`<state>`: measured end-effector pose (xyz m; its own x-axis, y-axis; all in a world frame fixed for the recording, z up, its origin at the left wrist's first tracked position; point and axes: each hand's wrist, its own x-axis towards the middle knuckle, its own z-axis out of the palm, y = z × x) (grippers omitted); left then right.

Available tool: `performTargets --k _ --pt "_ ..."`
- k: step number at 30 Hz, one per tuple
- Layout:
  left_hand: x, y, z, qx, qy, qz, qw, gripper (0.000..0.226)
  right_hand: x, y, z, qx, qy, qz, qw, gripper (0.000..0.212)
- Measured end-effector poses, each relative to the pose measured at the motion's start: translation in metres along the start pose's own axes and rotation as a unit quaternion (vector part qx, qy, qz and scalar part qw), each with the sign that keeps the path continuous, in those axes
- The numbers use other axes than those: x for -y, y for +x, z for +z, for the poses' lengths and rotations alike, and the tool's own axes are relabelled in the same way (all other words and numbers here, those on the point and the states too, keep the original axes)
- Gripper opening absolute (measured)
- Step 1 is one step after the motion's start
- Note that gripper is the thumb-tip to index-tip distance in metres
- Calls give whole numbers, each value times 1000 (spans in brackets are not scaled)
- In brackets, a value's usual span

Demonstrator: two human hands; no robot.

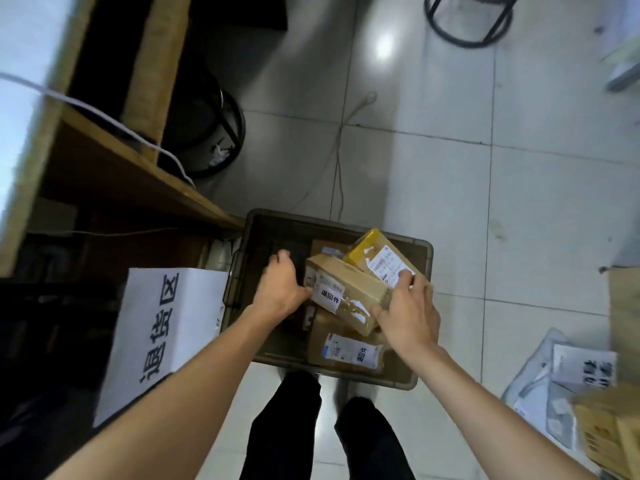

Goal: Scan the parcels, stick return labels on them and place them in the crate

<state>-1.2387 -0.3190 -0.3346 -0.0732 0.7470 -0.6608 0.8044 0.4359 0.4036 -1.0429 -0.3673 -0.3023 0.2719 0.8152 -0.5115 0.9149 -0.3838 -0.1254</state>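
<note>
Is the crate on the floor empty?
No, the crate holds a yellow parcel and a flat brown box, and the left hand and right hand hold a labelled box.

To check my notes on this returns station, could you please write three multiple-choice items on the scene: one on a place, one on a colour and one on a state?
1. Where does the white sign stand?
A) beside the left wall of the crate
B) inside the crate
C) on the desk

2. What colour is the tape on the parcel at the crate's far right?
A) red
B) yellow
C) green

3. How is the cardboard box with the return label held?
A) by one hand alone
B) by both hands, above the crate
C) not at all; it lies on the floor

Answers:
1 A: the sign stands on the floor just left of the crate.
2 B: yellow tape wraps that parcel.
3 B: the left hand and right hand grip its opposite ends.
</note>
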Motion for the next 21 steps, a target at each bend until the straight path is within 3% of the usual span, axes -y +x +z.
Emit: performTargets --k 7,12,16,21 --pt "-82 -120 -102 -67 -19 69 995 66 48 -56 -129 -48 -79 -124 988 56" --pt "-107 -218 -158 -125 -28 50 990 57 68 -111 -202 -54 -117 -230 965 55" --pt "-96 -296 -203 -190 -59 28 980 49 104 -166 -245 -92 -132 -342 926 52" --pt "-25 -408 -254 -285 -112 -39 951 48 187 -260 -266 -79 -108 -492 860 52"
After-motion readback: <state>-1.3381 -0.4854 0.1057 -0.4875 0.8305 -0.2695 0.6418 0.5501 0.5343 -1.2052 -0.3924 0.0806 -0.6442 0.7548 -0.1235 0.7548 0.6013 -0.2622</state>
